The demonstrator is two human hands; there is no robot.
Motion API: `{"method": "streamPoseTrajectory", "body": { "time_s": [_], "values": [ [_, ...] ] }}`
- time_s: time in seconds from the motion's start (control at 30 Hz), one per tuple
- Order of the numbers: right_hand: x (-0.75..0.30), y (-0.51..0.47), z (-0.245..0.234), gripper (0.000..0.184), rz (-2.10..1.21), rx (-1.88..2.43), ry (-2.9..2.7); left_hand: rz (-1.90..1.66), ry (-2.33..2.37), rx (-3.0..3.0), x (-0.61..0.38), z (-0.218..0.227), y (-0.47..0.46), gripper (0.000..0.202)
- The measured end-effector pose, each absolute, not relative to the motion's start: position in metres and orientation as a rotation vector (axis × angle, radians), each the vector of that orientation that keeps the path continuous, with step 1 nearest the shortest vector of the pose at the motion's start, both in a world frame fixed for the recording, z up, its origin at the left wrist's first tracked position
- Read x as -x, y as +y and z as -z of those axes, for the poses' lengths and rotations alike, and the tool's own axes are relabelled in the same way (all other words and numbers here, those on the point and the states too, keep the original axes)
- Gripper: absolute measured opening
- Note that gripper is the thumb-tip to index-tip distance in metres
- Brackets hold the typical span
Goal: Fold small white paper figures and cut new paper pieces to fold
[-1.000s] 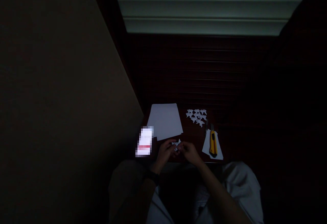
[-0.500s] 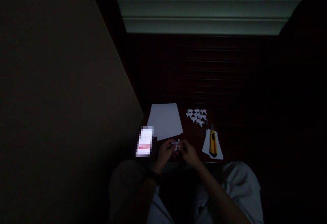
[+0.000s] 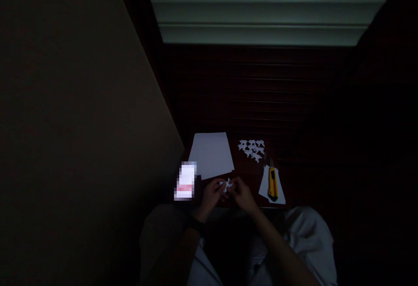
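Observation:
In dim light, my left hand (image 3: 211,196) and my right hand (image 3: 241,195) meet over the near edge of a small dark table (image 3: 248,170). Both pinch one small white folded paper piece (image 3: 227,184) between their fingertips. A dark band sits on my left wrist. A stack of white paper sheets (image 3: 211,154) lies just beyond my hands. Several small folded white paper shapes (image 3: 251,147) are grouped at the far right of the table.
A yellow utility knife (image 3: 272,183) rests on a white paper scrap (image 3: 265,186) to the right of my hands. A lit phone screen (image 3: 186,181) glows at the table's left edge. A wall rises on the left, a dark slatted panel stands behind.
My hands have stayed together on the paper piece, with only small finger shifts. Nothing else on the table has moved.

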State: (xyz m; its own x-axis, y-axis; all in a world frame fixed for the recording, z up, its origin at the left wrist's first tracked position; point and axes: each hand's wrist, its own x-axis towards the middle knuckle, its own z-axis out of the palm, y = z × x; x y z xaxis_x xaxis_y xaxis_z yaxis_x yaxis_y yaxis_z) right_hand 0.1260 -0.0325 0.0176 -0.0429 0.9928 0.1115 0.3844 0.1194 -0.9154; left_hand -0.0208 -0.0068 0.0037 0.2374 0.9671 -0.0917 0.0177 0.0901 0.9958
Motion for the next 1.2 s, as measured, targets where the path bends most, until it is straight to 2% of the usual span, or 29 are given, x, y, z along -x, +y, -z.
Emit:
{"method": "streamPoseTrajectory", "body": {
  "time_s": [0.27, 0.6, 0.8, 1.2],
  "values": [
    [-0.127, -0.03, -0.01, 0.025, -1.151, 1.305, -1.345, -0.93, 1.065, -1.309, 0.024, -0.004, -0.008, 0.043],
    [-0.128, -0.027, -0.009, 0.024, -1.191, 1.276, -1.119, -0.94, 1.147, -1.272, 0.022, -0.008, -0.009, 0.047],
    [-0.129, -0.027, -0.009, 0.015, -1.113, 1.298, -1.156, -0.904, 1.184, -1.298, 0.023, -0.007, -0.009, 0.046],
    [-0.134, -0.022, -0.002, 0.014, -1.179, 1.267, -1.065, -0.904, 1.183, -1.286, 0.023, -0.009, -0.01, 0.044]
  ]
}}
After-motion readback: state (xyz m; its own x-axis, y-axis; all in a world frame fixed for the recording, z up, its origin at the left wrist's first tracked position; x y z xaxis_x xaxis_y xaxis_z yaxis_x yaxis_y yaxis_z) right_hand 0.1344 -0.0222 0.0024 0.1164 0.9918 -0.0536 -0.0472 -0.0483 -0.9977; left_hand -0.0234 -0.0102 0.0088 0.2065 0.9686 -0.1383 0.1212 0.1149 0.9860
